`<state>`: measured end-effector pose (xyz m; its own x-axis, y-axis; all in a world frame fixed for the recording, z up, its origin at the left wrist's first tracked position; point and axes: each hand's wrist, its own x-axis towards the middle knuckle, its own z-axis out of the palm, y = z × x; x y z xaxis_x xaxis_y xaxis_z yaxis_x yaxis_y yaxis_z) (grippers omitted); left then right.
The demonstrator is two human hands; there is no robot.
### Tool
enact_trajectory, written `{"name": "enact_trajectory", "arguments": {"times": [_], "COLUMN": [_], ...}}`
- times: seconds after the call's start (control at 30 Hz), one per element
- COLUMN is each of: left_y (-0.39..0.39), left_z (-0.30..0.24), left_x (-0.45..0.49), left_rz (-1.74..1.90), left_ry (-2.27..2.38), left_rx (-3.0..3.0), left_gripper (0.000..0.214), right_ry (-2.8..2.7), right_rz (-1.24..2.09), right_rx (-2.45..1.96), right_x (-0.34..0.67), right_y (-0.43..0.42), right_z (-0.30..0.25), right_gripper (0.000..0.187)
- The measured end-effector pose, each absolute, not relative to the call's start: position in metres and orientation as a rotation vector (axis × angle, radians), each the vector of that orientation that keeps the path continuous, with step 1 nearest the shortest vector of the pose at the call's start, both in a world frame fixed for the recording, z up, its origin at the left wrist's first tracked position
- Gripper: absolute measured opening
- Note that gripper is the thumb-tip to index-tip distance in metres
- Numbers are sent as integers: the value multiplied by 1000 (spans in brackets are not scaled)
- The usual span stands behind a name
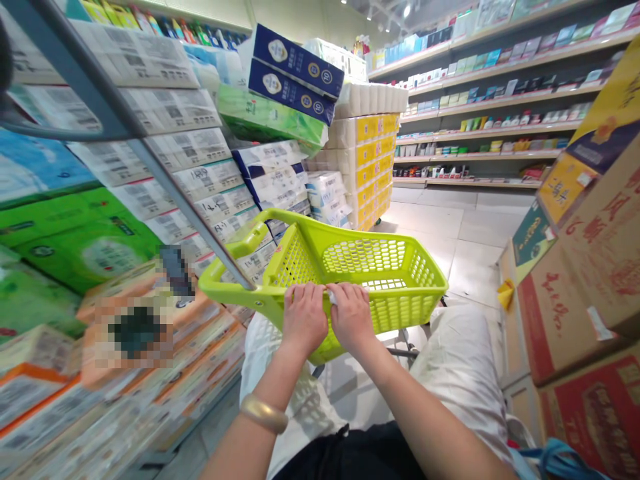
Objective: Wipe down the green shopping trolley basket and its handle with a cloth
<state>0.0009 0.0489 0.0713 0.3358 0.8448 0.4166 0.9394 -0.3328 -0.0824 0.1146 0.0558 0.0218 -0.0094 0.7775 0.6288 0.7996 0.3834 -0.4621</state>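
Cart [395,310]: 1 | left hand [306,317], right hand [352,317]: 2, on rim [407,291]

pale tiled floor [425,207], green cart [405,292] standing on it, shelves [480,157] bearing small boxes [518,51]

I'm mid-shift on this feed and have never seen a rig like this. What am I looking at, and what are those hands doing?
There's no machine: these are a person's own bare hands, seen from a camera worn on the head, looking forward and down. The left hand, with a gold bangle on its wrist, and the right hand sit side by side, fingers curled over the near rim of a green plastic cart. Stacked packs stand on the left, cardboard boxes on the right, and stocked shelves ahead.
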Motion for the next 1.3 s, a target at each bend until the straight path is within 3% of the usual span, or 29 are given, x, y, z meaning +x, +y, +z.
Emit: {"name": "enact_trajectory", "arguments": {"times": [0.23, 0.47, 0.77, 1.03, 1.3], "left_y": [47, 47, 49, 48, 49], "left_z": [70, 69, 65, 65, 65], "left_x": [-2, 2, -3, -3, -3], "left_rz": [-428, -450, -429, -431, -437], "left_ry": [-1592, -1618, -1600, -1587, -1597], "left_rx": [-2275, -2290, -2297, -2304, -2303], "left_gripper": [34, 26, 33, 31, 34], "right_ry": [-1630, -1724, -1638, -1745, -1636], "right_rz": [-102, -24, -138, -52, -194], "right_rx": [-1529, -1379, -1516, -1368, -1526], "right_x": [156, 109, 158, 115, 178], "right_y": [47, 52, 47, 50, 44], "right_z": [7, 23, 4, 18, -5], "right_gripper": [33, 38, 33, 39, 33]}}
